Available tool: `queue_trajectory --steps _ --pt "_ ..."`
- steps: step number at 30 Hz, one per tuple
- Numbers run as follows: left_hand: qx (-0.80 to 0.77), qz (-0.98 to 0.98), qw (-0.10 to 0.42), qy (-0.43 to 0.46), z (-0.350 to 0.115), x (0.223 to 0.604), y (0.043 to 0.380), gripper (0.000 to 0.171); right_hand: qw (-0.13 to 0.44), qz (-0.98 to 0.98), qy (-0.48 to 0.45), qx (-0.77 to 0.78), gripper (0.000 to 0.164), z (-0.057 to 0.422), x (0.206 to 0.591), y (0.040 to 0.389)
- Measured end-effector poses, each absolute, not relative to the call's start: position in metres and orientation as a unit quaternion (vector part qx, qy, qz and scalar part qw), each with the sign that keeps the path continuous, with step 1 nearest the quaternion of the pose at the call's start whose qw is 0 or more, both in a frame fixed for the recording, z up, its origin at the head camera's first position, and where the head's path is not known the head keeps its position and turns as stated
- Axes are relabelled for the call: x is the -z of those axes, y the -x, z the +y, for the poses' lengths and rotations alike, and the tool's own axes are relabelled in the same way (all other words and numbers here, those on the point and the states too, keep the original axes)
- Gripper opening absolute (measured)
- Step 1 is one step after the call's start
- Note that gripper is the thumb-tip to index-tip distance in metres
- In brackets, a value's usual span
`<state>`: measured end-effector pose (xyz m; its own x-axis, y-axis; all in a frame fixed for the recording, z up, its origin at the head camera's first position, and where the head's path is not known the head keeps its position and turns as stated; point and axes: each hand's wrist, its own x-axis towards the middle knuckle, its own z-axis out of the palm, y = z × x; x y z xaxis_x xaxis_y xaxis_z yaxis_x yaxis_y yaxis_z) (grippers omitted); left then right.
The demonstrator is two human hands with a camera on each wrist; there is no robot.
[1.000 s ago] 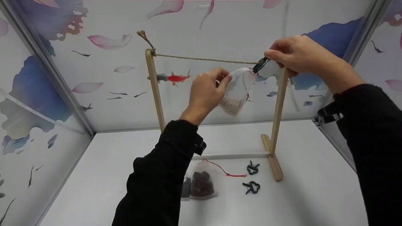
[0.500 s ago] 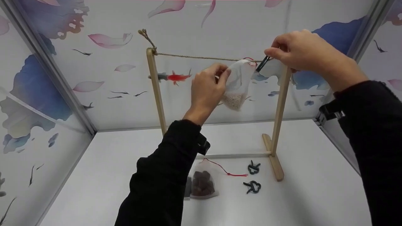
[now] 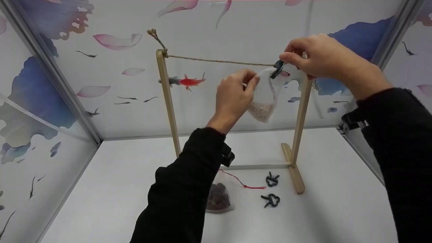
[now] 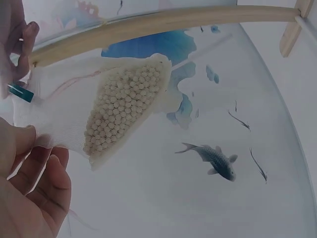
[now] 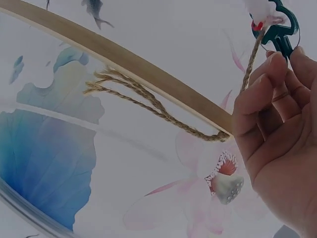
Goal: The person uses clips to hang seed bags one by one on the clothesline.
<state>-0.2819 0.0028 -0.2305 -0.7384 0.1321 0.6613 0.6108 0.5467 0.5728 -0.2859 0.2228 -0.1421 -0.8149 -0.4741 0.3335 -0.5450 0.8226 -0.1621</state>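
Note:
A white mesh drawstring bag (image 3: 265,111) hangs at the right part of a twine rope (image 3: 216,60), with small pale round beads in its bottom. My left hand (image 3: 234,96) pinches the bag's left edge between thumb and fingers. With thumb and fingertips, my right hand (image 3: 319,55) grips the handles of a dark green plastic clip (image 3: 277,69). The clip lies over the bag's top edge at the rope; its handles (image 5: 283,44) show between the fingertips in the right wrist view. Whether its jaws have closed on both rope and bag, I cannot tell.
The rope is strung between two wooden posts (image 3: 298,118) of a stand. On the white table (image 3: 246,222) lie a second mesh bag (image 3: 218,199) of brown lumps, partly behind my left sleeve, and two more clips (image 3: 272,179). Printed panels enclose the table.
The bag rose toward the rope, then shifted right and slightly down with my left hand. My right hand turned the clip and brought it onto the bag's top at the rope.

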Motion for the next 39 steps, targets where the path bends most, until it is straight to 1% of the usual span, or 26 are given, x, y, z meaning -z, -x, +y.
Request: queue_trajectory --steps 4,6,9,13,17,25,30,34,39 --pt "0.418 -0.833 0.285 0.222 0.005 0.23 0.28 0.018 0.179 -0.939 -0.286 -0.059 0.04 0.218 0.142 0.282" --pt "0.418 -0.833 0.288 0.219 0.005 0.231 0.28 0.018 0.188 -0.939 -0.287 -0.03 0.04 0.215 0.141 0.28" --pt "0.419 -0.834 0.288 0.217 0.004 0.232 0.281 0.017 0.174 -0.944 -0.282 -0.002 0.045 0.21 0.14 0.278" --pt "0.423 -0.832 0.285 0.218 0.003 0.233 0.281 0.018 0.149 -0.948 -0.282 -0.005 0.052 0.204 0.142 0.277" --pt "0.425 -0.834 0.277 0.218 0.003 0.234 0.28 0.019 0.15 -0.944 -0.294 -0.031 0.055 0.203 0.148 0.278" --pt "0.413 -0.845 0.264 0.214 0.005 0.238 0.279 0.019 0.187 -0.93 -0.308 -0.067 0.056 0.205 0.161 0.279" --pt "0.404 -0.856 0.247 0.207 0.006 0.241 0.279 0.018 0.211 -0.921 -0.317 -0.079 0.056 0.206 0.171 0.281" --pt "0.393 -0.867 0.23 0.202 0.006 0.242 0.278 0.019 0.238 -0.91 -0.328 -0.085 0.055 0.206 0.18 0.283" --pt "0.377 -0.876 0.222 0.201 0.006 0.244 0.278 0.02 0.269 -0.896 -0.339 -0.096 0.055 0.207 0.189 0.284"
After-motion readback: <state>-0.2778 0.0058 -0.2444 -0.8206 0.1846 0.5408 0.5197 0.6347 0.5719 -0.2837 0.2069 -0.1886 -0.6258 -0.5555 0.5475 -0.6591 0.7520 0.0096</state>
